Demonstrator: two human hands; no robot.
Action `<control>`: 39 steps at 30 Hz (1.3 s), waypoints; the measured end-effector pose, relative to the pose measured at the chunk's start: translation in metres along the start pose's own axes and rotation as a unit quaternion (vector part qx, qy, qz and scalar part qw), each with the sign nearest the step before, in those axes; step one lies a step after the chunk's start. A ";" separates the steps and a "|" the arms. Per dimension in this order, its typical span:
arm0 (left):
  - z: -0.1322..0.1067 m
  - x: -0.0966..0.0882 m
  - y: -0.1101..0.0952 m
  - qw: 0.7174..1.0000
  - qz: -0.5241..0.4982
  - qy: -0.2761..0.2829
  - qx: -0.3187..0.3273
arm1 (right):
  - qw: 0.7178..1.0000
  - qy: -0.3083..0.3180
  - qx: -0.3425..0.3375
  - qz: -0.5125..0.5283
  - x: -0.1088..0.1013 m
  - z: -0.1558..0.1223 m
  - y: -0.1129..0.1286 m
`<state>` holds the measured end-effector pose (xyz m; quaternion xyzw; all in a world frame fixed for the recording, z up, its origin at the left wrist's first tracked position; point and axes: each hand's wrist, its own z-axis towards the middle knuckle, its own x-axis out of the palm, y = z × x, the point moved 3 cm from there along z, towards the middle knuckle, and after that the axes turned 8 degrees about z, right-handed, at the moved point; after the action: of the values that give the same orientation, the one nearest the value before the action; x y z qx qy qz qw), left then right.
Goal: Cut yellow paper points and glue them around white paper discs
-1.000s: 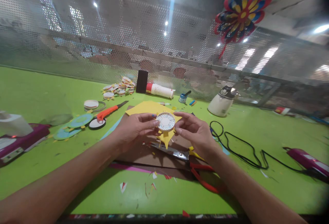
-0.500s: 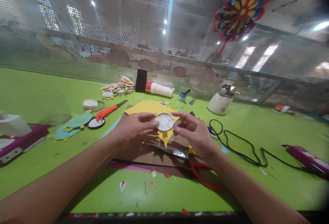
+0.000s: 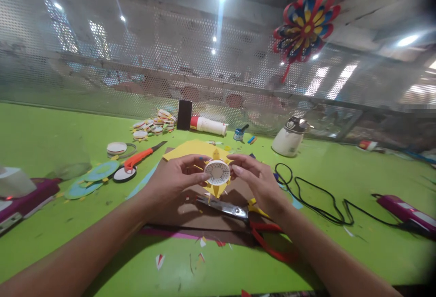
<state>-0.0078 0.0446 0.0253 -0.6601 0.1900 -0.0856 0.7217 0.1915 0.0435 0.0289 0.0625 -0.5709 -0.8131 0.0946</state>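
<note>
A small paper turtle [image 3: 217, 172] with a round white, black-patterned shell and a yellow head, feet and tail is held up in front of me. My left hand [image 3: 173, 175] pinches its left edge between thumb and fingers. On the opposite edge, the thumb and fingertips of my right hand [image 3: 256, 178] close on the turtle. Beneath it lie large scissors [image 3: 235, 210] with red handles, resting on brown cardboard [image 3: 180, 214]. Yellow paper [image 3: 189, 150] lies behind the hands, partly covered by them.
Several similar paper turtles [image 3: 156, 124] are piled at the back. An orange-handled knife [image 3: 139, 158] and blue discs [image 3: 102, 170] lie left. Behind stand a phone-like black slab [image 3: 184, 115], a red-and-white tube [image 3: 209, 126], and a white kettle-shaped object [image 3: 289, 139]. A black cable [image 3: 316, 197] runs right.
The turtle has tilted, so its yellow head now shows above the shell. Both hands remain at its sides. The whole view has shifted slightly, with the table sitting lower.
</note>
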 end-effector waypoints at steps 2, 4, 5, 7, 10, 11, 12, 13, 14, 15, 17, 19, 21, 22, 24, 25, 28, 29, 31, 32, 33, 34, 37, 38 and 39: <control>0.000 0.001 0.002 1.000 0.003 0.005 -0.003 | 0.998 0.027 0.007 -0.056 0.005 -0.001 0.000; 0.000 0.003 0.005 1.000 0.002 0.010 -0.003 | 0.995 0.053 0.023 -0.086 0.010 -0.002 -0.002; 0.000 0.003 0.005 1.000 -0.003 0.012 -0.004 | 0.994 0.058 0.033 -0.085 0.011 -0.003 -0.002; 0.000 0.005 0.006 1.000 -0.019 0.014 -0.010 | 0.995 0.053 0.056 -0.058 0.013 -0.004 -0.004; 0.000 0.010 0.006 0.998 -0.054 0.007 -0.033 | 0.995 0.032 0.093 0.014 0.012 -0.004 -0.009; 0.000 0.011 0.005 0.997 -0.064 0.006 -0.041 | 0.993 0.025 0.105 0.043 0.011 -0.004 -0.011; 0.000 0.013 0.005 0.996 -0.072 0.007 -0.048 | 0.990 0.021 0.116 0.072 0.011 -0.003 -0.014; -0.001 0.015 0.004 0.996 -0.078 0.010 -0.052 | 0.987 0.017 0.124 0.098 0.010 -0.003 -0.016; -0.001 0.017 0.003 0.995 -0.082 0.013 -0.055 | 0.984 0.015 0.129 0.122 0.010 -0.002 -0.019; -0.001 0.019 0.003 0.995 -0.084 0.015 -0.057 | 0.981 0.014 0.130 0.140 0.010 -0.001 -0.022; -0.001 0.022 0.002 0.995 -0.080 0.017 -0.060 | 0.979 0.011 0.131 0.157 0.009 0.001 -0.026; -0.002 0.023 0.002 0.996 -0.067 0.015 -0.061 | 0.978 0.008 0.134 0.161 0.009 0.001 -0.029; -0.002 0.023 0.002 0.997 -0.058 0.014 -0.053 | 0.977 0.005 0.139 0.163 0.010 0.002 -0.030; -0.002 0.023 0.002 0.997 -0.060 0.014 -0.049 | 0.976 0.006 0.142 0.166 0.010 0.002 -0.030; -0.001 0.023 0.002 0.996 -0.071 0.017 -0.044 | 0.972 0.012 0.147 0.180 0.012 0.002 -0.029; -0.001 0.023 0.002 0.996 -0.078 0.018 -0.046 | 0.970 0.015 0.149 0.190 0.013 0.002 -0.029; 0.000 0.023 0.002 0.994 -0.092 0.017 -0.057 | 0.963 0.019 0.156 0.219 0.014 0.002 -0.028; 0.000 0.023 0.002 0.994 -0.095 0.017 -0.058 | 0.961 0.020 0.159 0.227 0.014 0.002 -0.028; 0.000 0.023 0.003 0.993 -0.102 0.020 -0.056 | 0.958 0.022 0.159 0.238 0.014 0.001 -0.028; 0.000 0.023 0.003 0.992 -0.109 0.027 -0.054 | 0.957 0.022 0.157 0.242 0.014 0.001 -0.028; -0.001 0.023 0.003 0.991 -0.119 0.034 -0.052 | 0.957 0.021 0.156 0.244 0.014 0.001 -0.028; -0.001 0.023 0.003 0.989 -0.133 0.041 -0.051 | 0.957 0.019 0.156 0.245 0.014 0.001 -0.028; -0.001 0.023 0.002 0.986 -0.147 0.051 -0.052 | 0.954 0.015 0.168 0.249 0.015 -0.001 -0.028; -0.001 0.023 0.002 0.988 -0.134 0.045 -0.054 | 0.951 0.016 0.176 0.254 0.016 -0.001 -0.028; -0.001 0.023 0.003 0.991 -0.114 0.034 -0.059 | 0.948 0.018 0.184 0.258 0.017 -0.002 -0.028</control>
<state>0.0128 0.0353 0.0188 -0.7154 0.1427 -0.1784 0.6603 0.1730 0.0473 0.0020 -0.0558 -0.7054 -0.6406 0.2983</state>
